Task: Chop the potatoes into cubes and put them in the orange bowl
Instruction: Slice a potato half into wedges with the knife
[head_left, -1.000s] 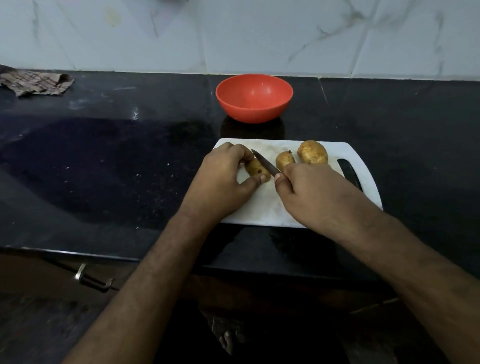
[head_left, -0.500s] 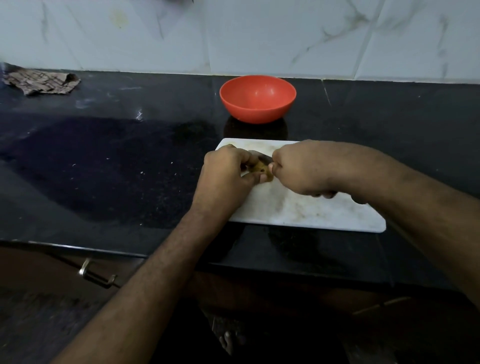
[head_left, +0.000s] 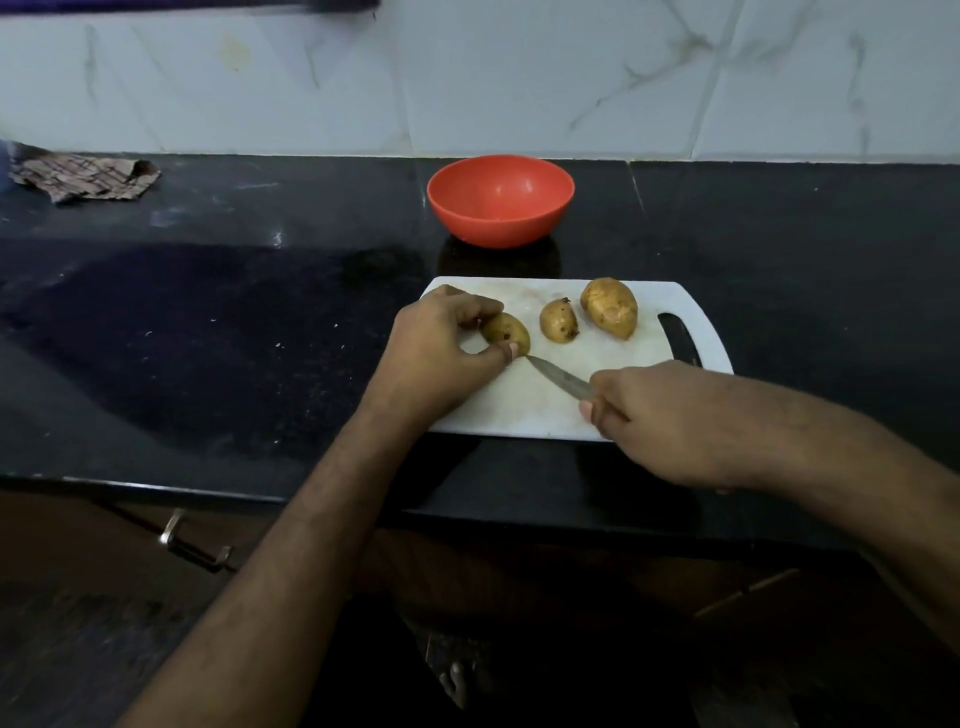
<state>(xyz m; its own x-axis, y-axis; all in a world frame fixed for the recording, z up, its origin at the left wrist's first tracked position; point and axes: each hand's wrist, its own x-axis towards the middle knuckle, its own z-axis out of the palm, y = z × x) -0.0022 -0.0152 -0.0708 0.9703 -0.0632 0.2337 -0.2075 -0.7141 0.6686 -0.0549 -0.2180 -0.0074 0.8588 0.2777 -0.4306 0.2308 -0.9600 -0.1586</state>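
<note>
A potato (head_left: 505, 330) is pinched by the left hand (head_left: 440, 347) on the white cutting board (head_left: 524, 402) as a knife (head_left: 558, 376), gripped in the right hand (head_left: 670, 415), is apparently readied for the first cut, the orange bowl (head_left: 500, 199) waiting beyond.

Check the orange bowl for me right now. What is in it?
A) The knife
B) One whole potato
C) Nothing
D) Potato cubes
C: the orange bowl shows only its bare inside, while all three potatoes, one of them, lie on the cutting board and the right hand holds the knife.
</note>
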